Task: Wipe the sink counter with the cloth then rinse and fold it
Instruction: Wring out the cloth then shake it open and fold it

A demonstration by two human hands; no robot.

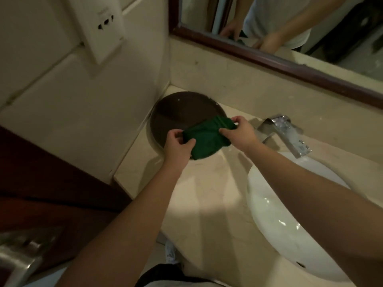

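Note:
A dark green cloth (204,137) is held between both hands above the back left of the beige stone counter (207,195). My left hand (178,142) pinches its near left edge. My right hand (238,131) grips its far right edge with fingers closed on the fabric. The cloth is bunched and partly doubled over, hanging over the rim of a round dark brown tray (176,112). The white sink basin (275,216) lies to the right, partly hidden by my right forearm.
A chrome faucet (284,133) stands behind the basin at the right. A wood-framed mirror (269,56) runs along the back wall, with a wall socket (103,23) on the left wall. A dark wooden panel (51,183) borders the counter's left end.

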